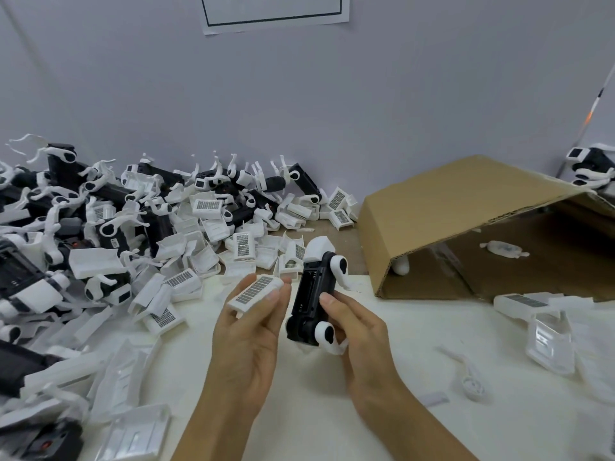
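Where the white tabletop [332, 414] comes closest, well to the left of the tipped brown cardboard box [449, 207], clear moulded plastic trays [133, 427] lie overlapping.

A little farther in, just left of the box's open front, both hands are raised above the table. The left hand [246, 334] pinches a white rectangular plastic cover with a dark perforated grid [254, 292] between its thumb and fingertips. The right hand [359, 341] has its fingers curled round a black oblong plastic body with white round joints at both ends [311, 297], with the thumb pressed on the side. Cover and body are held just beside each other with a narrow gap between them, and the body stands on end, tilted slightly.

In front of the box, toward its right corner, another white grid cover [519, 301] lies against a clear tray [549, 341]. A small white piece [502, 249] lies inside the box.

Left of the box, a large heap of black bodies, white covers and white curved arms [133, 227] runs back to the grey wall [399, 94]. High on that wall, above and left of the box, hangs a white sheet with a black frame [273, 11].
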Demonstrator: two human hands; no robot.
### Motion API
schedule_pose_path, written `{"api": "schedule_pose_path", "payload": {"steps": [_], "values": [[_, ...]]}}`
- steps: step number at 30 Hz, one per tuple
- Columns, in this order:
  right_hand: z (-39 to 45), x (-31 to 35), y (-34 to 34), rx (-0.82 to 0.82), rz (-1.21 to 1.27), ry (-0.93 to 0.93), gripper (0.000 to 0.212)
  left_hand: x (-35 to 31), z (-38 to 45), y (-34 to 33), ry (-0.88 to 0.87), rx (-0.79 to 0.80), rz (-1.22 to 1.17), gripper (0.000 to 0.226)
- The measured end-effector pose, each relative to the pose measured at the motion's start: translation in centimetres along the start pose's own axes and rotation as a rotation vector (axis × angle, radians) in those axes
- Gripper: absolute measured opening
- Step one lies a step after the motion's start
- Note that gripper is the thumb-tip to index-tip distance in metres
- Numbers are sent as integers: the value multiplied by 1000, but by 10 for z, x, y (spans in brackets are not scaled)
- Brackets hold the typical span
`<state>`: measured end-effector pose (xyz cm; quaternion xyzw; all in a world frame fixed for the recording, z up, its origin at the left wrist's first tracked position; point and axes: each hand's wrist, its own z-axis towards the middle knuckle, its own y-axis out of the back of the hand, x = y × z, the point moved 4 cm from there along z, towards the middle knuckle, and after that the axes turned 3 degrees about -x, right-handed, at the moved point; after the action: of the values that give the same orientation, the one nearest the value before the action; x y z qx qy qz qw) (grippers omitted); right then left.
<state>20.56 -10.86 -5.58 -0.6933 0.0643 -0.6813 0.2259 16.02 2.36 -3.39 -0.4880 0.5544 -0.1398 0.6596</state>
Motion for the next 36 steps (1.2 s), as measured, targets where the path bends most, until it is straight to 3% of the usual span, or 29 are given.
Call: {"api": "schedule_pose_path", "payload": {"steps": [6, 10, 12, 17, 20, 23, 27, 33, 36], "values": [[1, -3, 2, -24, -11, -28, 23, -7, 2, 5, -69, 5, 88, 25], [-1, -2, 0, -7, -35, -24, 37, -7, 0, 1, -165, -39, 198, 39], [-1, -2, 0, -1, -59, -11, 29, -5, -3, -2, -205, -11, 144, 36], [-2, -2, 1, 27, -72, 3, 24, -3, -11, -5, -385, 15, 641, 30], [-3, 1, 0, 41, -81, 7, 27, -3, -14, -5, -485, 33, 766, 18], [-3, 1, -1, 37, -134, 18, 26, -5, -18, -7, -593, -49, 726, 12], [-6, -1, -3, 71, -147, 8, 27, -12, -17, -2, -603, -184, 537, 9], [-4, 0, -2, 67, -97, 21, 28, 8, -16, 0, -534, -110, 640, 18], [-7, -1, -5, 110, -123, 14, 29, 4, -14, 2, -539, -147, 685, 26]]}}
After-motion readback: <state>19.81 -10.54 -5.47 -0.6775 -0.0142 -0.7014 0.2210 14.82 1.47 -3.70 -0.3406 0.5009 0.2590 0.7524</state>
